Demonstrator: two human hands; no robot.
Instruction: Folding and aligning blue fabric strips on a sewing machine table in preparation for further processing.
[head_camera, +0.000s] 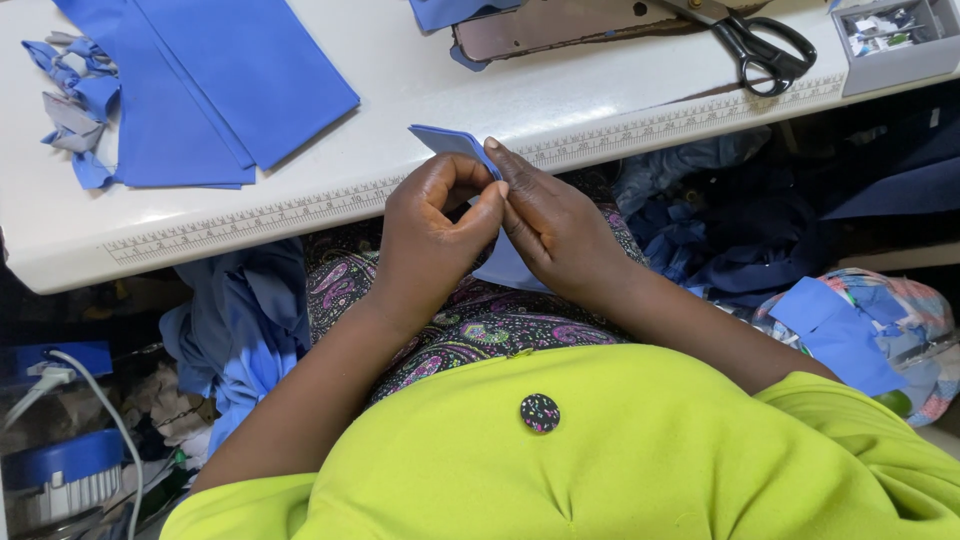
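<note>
Both my hands meet over my lap, just below the white table's front edge (300, 215). My left hand (430, 240) and my right hand (555, 225) pinch a small folded piece of blue fabric (450, 142) between their fingertips. Its folded corner sticks up past my fingers, over the ruler strip on the table edge. More of the light blue piece (505, 270) hangs down behind my right hand.
Flat blue fabric pieces (210, 80) and blue scraps (75, 100) lie on the table's left. Black-handled scissors (765, 50) and a grey small-parts tray (895, 35) sit at the back right. Heaps of blue cloth (240, 320) flank my lap.
</note>
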